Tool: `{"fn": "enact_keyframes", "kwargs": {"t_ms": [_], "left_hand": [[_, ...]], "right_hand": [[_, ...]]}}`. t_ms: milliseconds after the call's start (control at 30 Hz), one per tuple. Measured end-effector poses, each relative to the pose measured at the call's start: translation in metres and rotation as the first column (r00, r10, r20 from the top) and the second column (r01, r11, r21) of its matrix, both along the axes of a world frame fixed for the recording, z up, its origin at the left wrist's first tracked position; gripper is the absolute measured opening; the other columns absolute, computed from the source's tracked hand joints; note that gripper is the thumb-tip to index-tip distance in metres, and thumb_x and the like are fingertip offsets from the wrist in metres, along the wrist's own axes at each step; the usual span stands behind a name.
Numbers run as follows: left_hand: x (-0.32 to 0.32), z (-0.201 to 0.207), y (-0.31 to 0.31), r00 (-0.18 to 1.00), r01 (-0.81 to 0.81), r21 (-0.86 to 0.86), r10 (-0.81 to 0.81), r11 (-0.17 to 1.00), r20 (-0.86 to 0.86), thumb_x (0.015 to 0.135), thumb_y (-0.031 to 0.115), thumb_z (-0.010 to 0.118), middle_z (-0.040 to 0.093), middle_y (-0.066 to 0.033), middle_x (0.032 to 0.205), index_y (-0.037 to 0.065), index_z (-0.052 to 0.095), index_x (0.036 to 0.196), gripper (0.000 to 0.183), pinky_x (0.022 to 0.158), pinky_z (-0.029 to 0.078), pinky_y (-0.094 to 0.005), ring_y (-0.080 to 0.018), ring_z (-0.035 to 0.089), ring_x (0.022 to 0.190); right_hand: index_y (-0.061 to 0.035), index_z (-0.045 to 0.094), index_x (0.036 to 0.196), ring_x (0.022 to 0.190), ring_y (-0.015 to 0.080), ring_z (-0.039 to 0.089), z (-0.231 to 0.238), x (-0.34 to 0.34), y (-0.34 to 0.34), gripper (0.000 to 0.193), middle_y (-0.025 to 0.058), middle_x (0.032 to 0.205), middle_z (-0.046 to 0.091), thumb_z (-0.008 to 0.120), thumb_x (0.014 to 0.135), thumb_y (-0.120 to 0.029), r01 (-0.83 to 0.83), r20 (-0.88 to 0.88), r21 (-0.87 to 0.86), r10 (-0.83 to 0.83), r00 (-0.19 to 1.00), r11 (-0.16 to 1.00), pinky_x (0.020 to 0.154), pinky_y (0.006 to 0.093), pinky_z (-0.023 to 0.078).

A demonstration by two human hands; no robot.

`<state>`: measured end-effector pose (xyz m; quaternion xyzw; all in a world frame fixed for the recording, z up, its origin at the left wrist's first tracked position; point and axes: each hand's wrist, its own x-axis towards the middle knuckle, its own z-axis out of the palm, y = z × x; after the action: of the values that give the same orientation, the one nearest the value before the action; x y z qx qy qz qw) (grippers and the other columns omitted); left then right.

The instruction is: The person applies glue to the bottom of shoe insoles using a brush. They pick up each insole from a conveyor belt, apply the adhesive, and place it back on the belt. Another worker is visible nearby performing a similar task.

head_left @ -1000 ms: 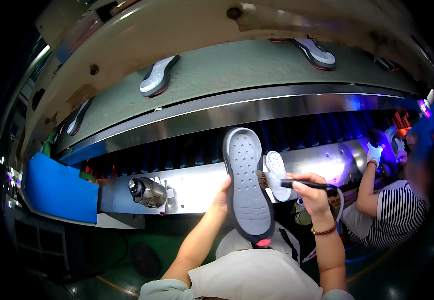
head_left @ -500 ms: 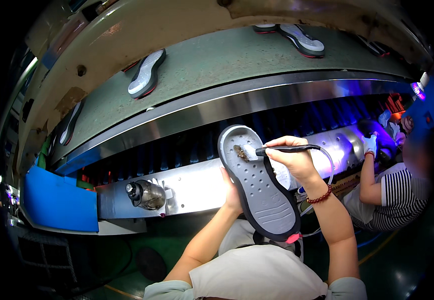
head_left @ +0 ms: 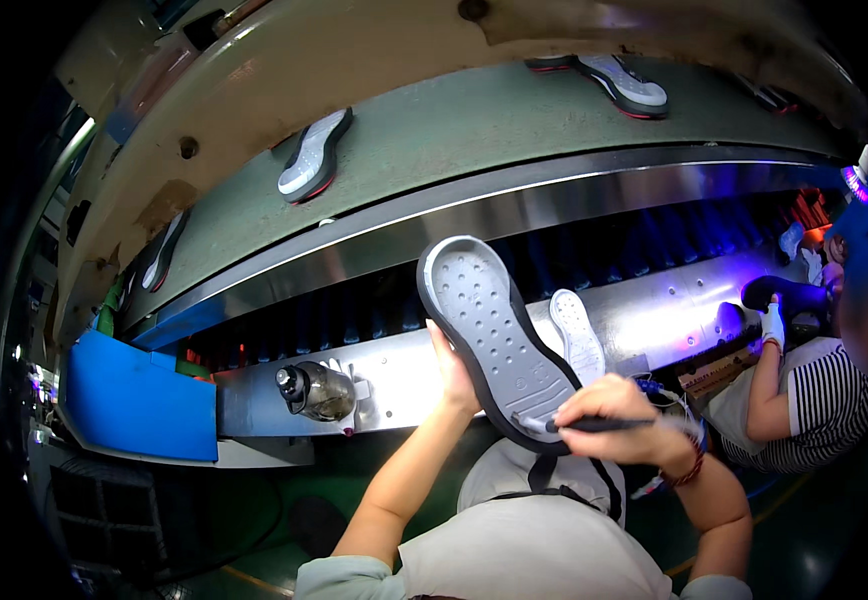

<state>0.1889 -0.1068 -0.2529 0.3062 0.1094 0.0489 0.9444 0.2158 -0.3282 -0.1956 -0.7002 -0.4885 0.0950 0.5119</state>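
My left hand (head_left: 453, 378) is closed on the left edge of a shoe sole (head_left: 489, 320), grey inside with a black rim. The sole is held up in front of me, wide studded end away from me. In my right hand (head_left: 622, 412) is a black-handled brush (head_left: 599, 425), gripped like a pen. Its tip rests at the ridged near end of the sole; the bristles are hardly visible there. Behind the held sole, a smaller white sole (head_left: 578, 335) lies on the metal ledge.
A dark dispenser bottle (head_left: 316, 390) stands on the metal ledge (head_left: 394, 385). Beyond a steel rail, several soles, one a grey and black sole (head_left: 316, 155), lie on a green belt (head_left: 454, 120). At right, a co-worker's gloved hand (head_left: 772, 322) holds a dark shoe part.
My right hand with the brush has moved from the sole's far end down to its near end. The brown and white patch seen there earlier no longer shows. The view has shifted slightly.
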Motion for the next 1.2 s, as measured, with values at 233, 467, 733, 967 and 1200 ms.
{"fn": "enact_keyframes", "kwargs": {"t_ms": [233,467,733,967,1200], "left_hand": [[-0.008,0.038,-0.046,0.991,0.131,0.124,-0.129,0.984,-0.018,0.081,0.069,0.021,0.048,-0.0119,0.118,0.008,0.033,0.13,0.08,0.088,0.043,-0.0364,-0.0229,0.05,0.105],[-0.008,0.043,-0.039,0.992,0.123,-0.042,-0.123,0.992,-0.012,0.084,0.065,0.018,0.047,-0.0173,0.121,0.007,0.034,0.129,0.076,0.093,0.04,-0.0414,-0.0303,0.049,0.108],[0.004,0.034,-0.021,0.998,-0.057,0.155,0.056,0.986,0.012,0.083,0.066,0.017,0.047,-0.0144,0.121,0.006,0.034,0.129,0.078,0.094,0.038,-0.0379,-0.0275,0.048,0.108],[0.016,0.053,-0.018,0.989,-0.101,0.149,0.083,0.984,0.122,0.084,0.064,0.015,0.046,-0.0149,0.122,0.005,0.032,0.13,0.076,0.095,0.037,-0.038,-0.0281,0.048,0.108],[0.016,0.067,-0.014,0.97,-0.069,0.005,0.066,0.998,0.233,0.087,0.059,0.025,0.046,-0.0055,0.125,0.011,0.037,0.129,0.064,0.095,0.037,-0.0347,-0.0224,0.046,0.11]], "right_hand": [[0.0037,0.064,0.087,0.07,0.0087,0.06,0.045,0.04,0.02,0.016,0.0083,0.077,0.065,0.066,0.072,-0.003,0.248,-0.385,0.218,-0.15,0.91,0.944,0.06,0.0191,0.047],[0.0016,0.066,0.085,0.069,0.0082,0.058,0.036,0.022,0.001,0.014,0.0073,0.078,0.065,0.067,0.071,-0.003,0.0,-0.46,0.28,0.134,0.878,0.96,0.064,0.0198,0.045],[0.0012,0.065,0.086,0.079,0.016,0.062,0.036,0.017,-0.006,0.017,0.0112,0.085,0.065,0.067,0.069,0.0,-0.113,-0.358,0.245,0.198,0.913,0.963,0.073,0.0251,0.047],[0.0021,0.064,0.086,0.081,0.0167,0.062,0.034,0.016,-0.009,0.016,0.0121,0.086,0.065,0.066,0.07,0.001,-0.021,-0.344,0.233,0.103,0.933,0.972,0.074,0.0253,0.047],[0.0023,0.063,0.087,0.087,0.0173,0.06,0.023,0.023,-0.022,0.015,0.0135,0.091,0.064,0.064,0.072,0.003,0.098,-0.571,0.202,0.036,0.82,0.975,0.078,0.0269,0.047]]}}
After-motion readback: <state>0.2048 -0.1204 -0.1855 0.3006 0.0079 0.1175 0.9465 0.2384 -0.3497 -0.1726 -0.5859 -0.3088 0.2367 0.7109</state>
